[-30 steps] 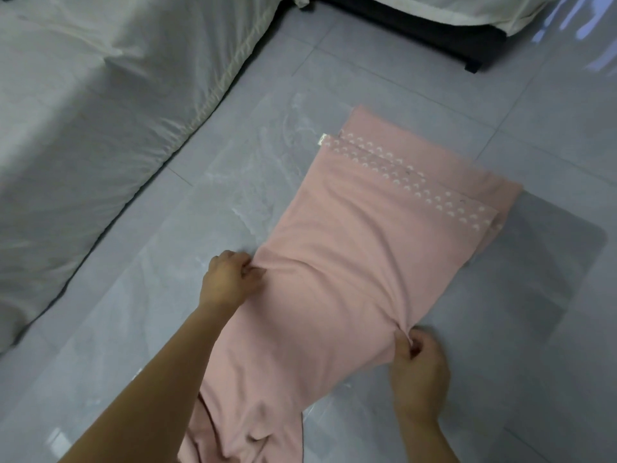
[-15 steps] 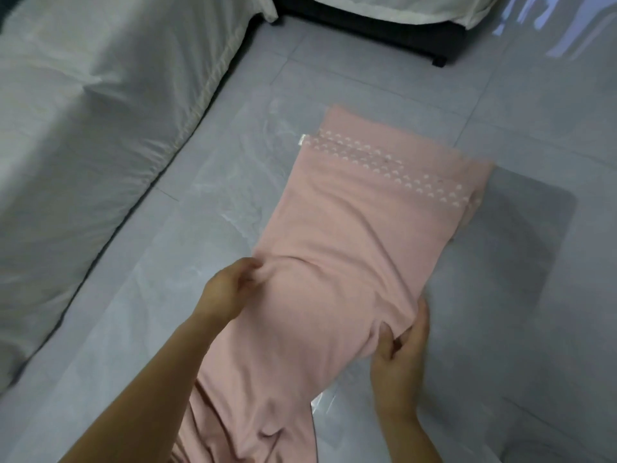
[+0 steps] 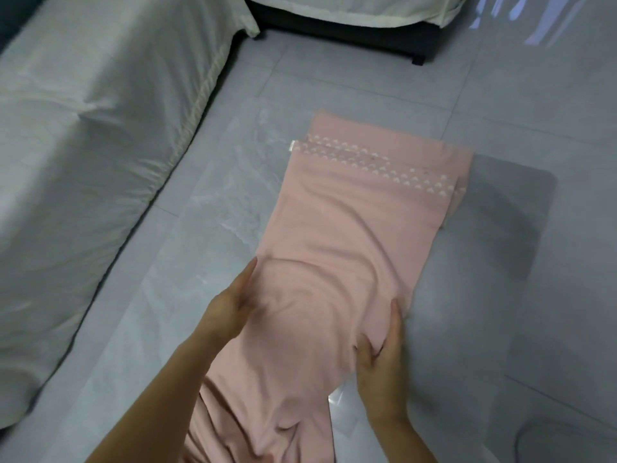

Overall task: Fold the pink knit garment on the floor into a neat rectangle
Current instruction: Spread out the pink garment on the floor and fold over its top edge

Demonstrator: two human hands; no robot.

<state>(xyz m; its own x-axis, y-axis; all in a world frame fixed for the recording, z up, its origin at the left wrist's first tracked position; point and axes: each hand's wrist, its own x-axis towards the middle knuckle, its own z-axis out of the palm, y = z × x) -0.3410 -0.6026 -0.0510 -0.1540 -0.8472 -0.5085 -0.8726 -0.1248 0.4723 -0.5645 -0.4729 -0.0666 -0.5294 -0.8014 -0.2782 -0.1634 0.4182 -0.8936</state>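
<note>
Pink garment (image 3: 350, 235) lies lengthwise on the floor (image 3: 334, 78). Its far end, with the white-patterned band (image 3: 377, 167), is flat and squared on a clear mat (image 3: 500, 228); its near end runs out of view between the forearms. Step in hand, as judged: taking both side edges at mid-length to carry the near part over the far part. To do it well, the two holds should sit level with each other, the cloth between them should be drawn taut to clear the creases seen there, and the lifted edge should be laid parallel to the band. Left hand (image 3: 230, 309): at the left edge, fingers straight and pointing away, thumb lying on the cloth; grip wide, nothing visibly pinched. Right hand (image 3: 380, 359): at the right edge, slightly nearer the body, thumb on top, fingers along the outside; grip narrow, pinching a fold of the garment.
</note>
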